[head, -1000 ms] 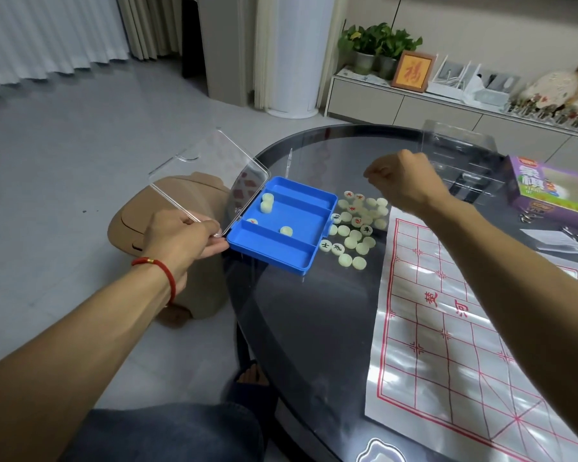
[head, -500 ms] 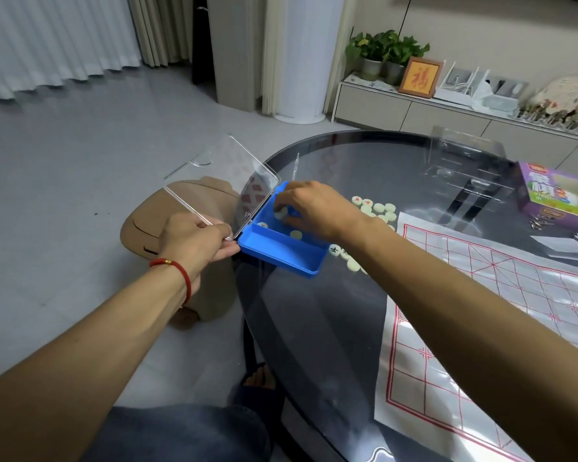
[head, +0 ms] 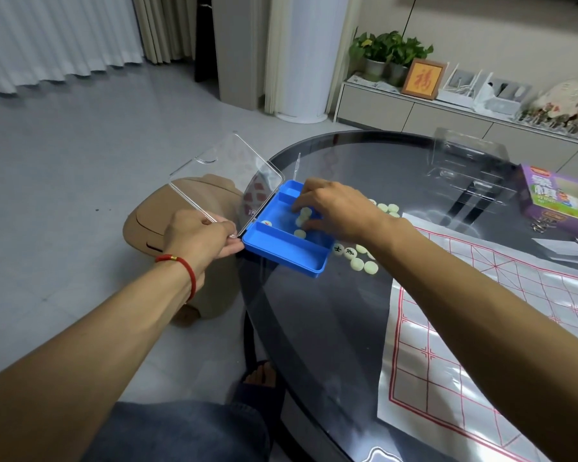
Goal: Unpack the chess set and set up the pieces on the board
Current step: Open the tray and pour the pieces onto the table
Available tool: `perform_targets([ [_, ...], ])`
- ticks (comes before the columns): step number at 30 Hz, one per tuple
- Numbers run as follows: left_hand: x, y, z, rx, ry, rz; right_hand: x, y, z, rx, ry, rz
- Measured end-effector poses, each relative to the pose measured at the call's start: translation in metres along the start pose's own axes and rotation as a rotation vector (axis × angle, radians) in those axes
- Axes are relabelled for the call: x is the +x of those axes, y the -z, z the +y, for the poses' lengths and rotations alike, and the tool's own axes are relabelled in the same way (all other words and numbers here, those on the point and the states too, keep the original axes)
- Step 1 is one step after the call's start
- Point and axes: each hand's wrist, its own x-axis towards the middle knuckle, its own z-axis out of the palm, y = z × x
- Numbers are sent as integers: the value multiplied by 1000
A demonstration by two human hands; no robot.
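The blue case (head: pixel 286 250) sat at the left edge of the round glass table (head: pixel 317 328), overhanging it slightly. The left hand (head: pixel 199 236) pinched the corner of the clear lid (head: pixel 227 181), held raised over the floor. The right hand (head: pixel 334 211) reached into the case's middle compartment, fingers curled round pale pieces (head: pixel 302 216). Loose pieces (head: pixel 359 258) lay just beside the case. The board sheet (head: pixel 481 328) covered the table's right side, open glass between.
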Motion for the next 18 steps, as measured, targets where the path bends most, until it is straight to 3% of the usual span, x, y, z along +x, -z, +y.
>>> perform_targets([
  [4,0,0,0,-15,7,-2,4,5,-1,13,10,-57],
  [12,2,2,1,-32,13,12,-23,42,30,20,-53,110],
  [18,8,11,3,-86,54,32,-50,38,41,38,-94,-13],
])
